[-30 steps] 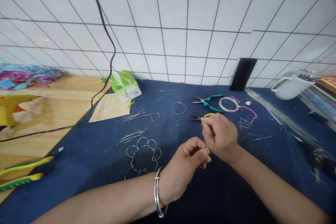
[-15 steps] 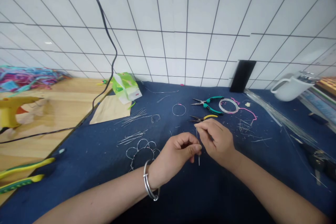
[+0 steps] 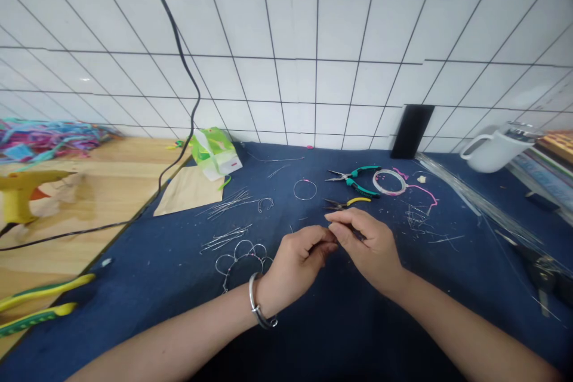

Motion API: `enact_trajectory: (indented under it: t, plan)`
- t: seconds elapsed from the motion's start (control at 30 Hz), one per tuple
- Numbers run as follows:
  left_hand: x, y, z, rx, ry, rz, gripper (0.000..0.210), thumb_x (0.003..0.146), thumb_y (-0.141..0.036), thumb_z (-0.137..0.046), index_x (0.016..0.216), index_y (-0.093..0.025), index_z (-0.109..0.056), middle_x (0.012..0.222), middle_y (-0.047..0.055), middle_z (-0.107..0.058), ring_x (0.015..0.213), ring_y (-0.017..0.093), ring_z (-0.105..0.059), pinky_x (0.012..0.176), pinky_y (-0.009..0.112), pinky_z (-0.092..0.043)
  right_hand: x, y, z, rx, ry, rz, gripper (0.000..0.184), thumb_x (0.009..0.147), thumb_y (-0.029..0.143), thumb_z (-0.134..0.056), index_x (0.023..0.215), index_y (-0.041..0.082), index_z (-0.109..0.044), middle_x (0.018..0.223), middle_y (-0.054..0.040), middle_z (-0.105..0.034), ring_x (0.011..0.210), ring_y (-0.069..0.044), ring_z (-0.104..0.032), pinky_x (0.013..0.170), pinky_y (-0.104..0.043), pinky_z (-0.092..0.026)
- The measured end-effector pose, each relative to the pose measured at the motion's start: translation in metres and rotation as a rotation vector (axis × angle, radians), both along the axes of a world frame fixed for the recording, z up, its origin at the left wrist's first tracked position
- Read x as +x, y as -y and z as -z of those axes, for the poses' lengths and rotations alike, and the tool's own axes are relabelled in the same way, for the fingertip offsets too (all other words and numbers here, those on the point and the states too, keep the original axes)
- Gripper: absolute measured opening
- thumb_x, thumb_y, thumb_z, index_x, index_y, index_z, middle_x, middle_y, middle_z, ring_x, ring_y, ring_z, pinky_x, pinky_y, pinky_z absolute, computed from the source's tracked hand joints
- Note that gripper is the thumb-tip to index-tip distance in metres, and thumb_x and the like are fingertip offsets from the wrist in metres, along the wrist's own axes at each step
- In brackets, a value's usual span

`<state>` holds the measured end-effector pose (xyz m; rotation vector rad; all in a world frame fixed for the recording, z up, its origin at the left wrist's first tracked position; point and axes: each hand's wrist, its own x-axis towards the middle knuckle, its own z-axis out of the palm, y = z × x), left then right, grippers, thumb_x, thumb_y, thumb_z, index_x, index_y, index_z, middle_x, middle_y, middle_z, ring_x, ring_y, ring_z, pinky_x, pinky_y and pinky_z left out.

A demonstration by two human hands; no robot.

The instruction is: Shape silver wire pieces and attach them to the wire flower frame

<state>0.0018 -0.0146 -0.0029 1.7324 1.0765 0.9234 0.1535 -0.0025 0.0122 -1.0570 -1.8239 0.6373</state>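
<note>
My left hand [image 3: 295,267], with a silver bangle [image 3: 259,305] at its wrist, is closed in a pinch. Its fingertips meet those of my right hand [image 3: 370,250], which is pinched as well. The thin metal wire they hold is almost wholly hidden by the fingers. Beyond the right hand lie yellow-handled pliers [image 3: 347,203] and green-handled long-nose pliers [image 3: 356,177]. A small wire ring [image 3: 305,197] with pink beads is flat on the cloth. Left of my left hand is a looped wire piece [image 3: 245,255], partly covered by the arm.
Cut wires [image 3: 227,237] lie at left on the dark blue cloth [image 3: 161,286]. A white ring [image 3: 375,182] with pink beads and cord is at right, near a white mug [image 3: 490,152]. A yellow glue gun [image 3: 18,200] and yellow-green handles [image 3: 49,313] are far left.
My hands have come together at the fingertips. The wire that stuck out above and below the left fingers is now hidden. The view has tilted slightly upward.
</note>
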Motion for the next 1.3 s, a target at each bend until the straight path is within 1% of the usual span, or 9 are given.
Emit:
enact_trajectory:
  t: [0.17, 0.3, 0.4, 0.57, 0.7, 0.87, 1.07, 1.2, 1.3]
  plan:
    - [-0.001, -0.002, -0.004, -0.274, 0.258, 0.131, 0.013, 0.084, -0.024, -0.051, 0.075, -0.015, -0.055, 0.068, 0.0, -0.055, 0.054, 0.009, -0.048, 0.055, 0.023, -0.039, 0.007, -0.005, 0.001, -0.077, -0.028, -0.099, 0.02, 0.084, 0.023, -0.051, 0.1, 0.023, -0.063, 0.081, -0.0011, -0.062, 0.072, -0.013, -0.059, 0.066, -0.026, -0.049]
    - [-0.003, -0.002, -0.004, -0.3, 0.319, 0.173, 0.013, 0.083, -0.024, -0.053, 0.075, -0.015, -0.057, 0.07, 0.001, -0.056, 0.056, 0.009, -0.047, 0.057, 0.023, -0.039, 0.009, -0.008, 0.002, -0.196, -0.082, -0.108, 0.017, 0.082, 0.028, -0.056, 0.096, 0.024, -0.064, 0.082, -0.0009, -0.063, 0.07, -0.012, -0.058, 0.061, -0.024, -0.048]
    - [-0.005, -0.001, -0.004, -0.338, 0.382, 0.219, 0.014, 0.083, -0.024, -0.054, 0.074, -0.014, -0.059, 0.071, 0.001, -0.055, 0.056, 0.008, -0.047, 0.057, 0.023, -0.039, 0.012, -0.011, 0.001, -0.258, -0.144, -0.183, 0.015, 0.082, 0.029, -0.057, 0.092, 0.024, -0.066, 0.082, -0.0005, -0.063, 0.073, -0.012, -0.059, 0.062, -0.024, -0.049]
    - [-0.005, 0.004, -0.005, -0.548, 0.61, 0.283, 0.011, 0.08, -0.024, -0.059, 0.077, -0.013, -0.058, 0.067, 0.001, -0.055, 0.053, 0.007, -0.047, 0.053, 0.02, -0.037, 0.018, -0.014, -0.006, -0.247, -0.13, -0.315, 0.019, 0.085, 0.026, -0.052, 0.098, 0.023, -0.064, 0.083, -0.0008, -0.062, 0.068, -0.01, -0.059, 0.062, -0.024, -0.05]
    - [-0.004, 0.007, -0.007, -0.643, 0.692, 0.289, 0.012, 0.08, -0.023, -0.06, 0.077, -0.012, -0.057, 0.066, 0.002, -0.057, 0.05, 0.006, -0.048, 0.051, 0.019, -0.035, 0.017, -0.012, -0.014, -0.128, -0.031, -0.221, 0.016, 0.083, 0.019, -0.052, 0.092, 0.023, -0.065, 0.077, 0.0012, -0.062, 0.068, -0.01, -0.059, 0.064, -0.024, -0.048]
    - [-0.002, 0.008, -0.007, -0.635, 0.685, 0.274, 0.012, 0.079, -0.022, -0.06, 0.076, -0.012, -0.055, 0.066, 0.002, -0.058, 0.049, 0.005, -0.047, 0.05, 0.018, -0.035, 0.011, -0.006, -0.017, 0.014, 0.043, -0.103, 0.015, 0.081, 0.016, -0.051, 0.084, 0.021, -0.065, 0.073, 0.0004, -0.062, 0.067, -0.011, -0.057, 0.06, -0.024, -0.046]
    - [0.002, 0.01, -0.003, -0.53, 0.563, 0.213, 0.014, 0.081, -0.023, -0.058, 0.075, -0.013, -0.05, 0.067, 0.001, -0.057, 0.05, 0.006, -0.046, 0.051, 0.02, -0.035, 0.01, -0.001, -0.01, 0.119, 0.074, -0.049, 0.015, 0.079, 0.012, -0.05, 0.082, 0.019, -0.063, 0.067, 0.0005, -0.058, 0.061, -0.011, -0.053, 0.057, -0.024, -0.043]
    - [0.009, 0.014, 0.003, -0.414, 0.45, 0.138, 0.015, 0.083, -0.024, -0.054, 0.073, -0.013, -0.049, 0.068, 0.0, -0.054, 0.051, 0.006, -0.042, 0.051, 0.022, -0.033, 0.004, 0.004, -0.005, 0.106, 0.065, -0.027, 0.013, 0.077, 0.01, -0.051, 0.076, 0.017, -0.062, 0.063, 0.0013, -0.053, 0.061, -0.011, -0.052, 0.059, -0.024, -0.042]
    - [0.014, 0.017, 0.007, -0.349, 0.387, 0.06, 0.018, 0.085, -0.026, -0.051, 0.073, -0.014, -0.049, 0.063, -0.003, -0.047, 0.05, 0.006, -0.038, 0.049, 0.021, -0.03, -0.003, 0.007, -0.003, -0.004, 0.021, 0.018, 0.014, 0.079, 0.011, -0.05, 0.072, 0.017, -0.06, 0.063, 0.0015, -0.054, 0.062, -0.011, -0.052, 0.061, -0.024, -0.042]
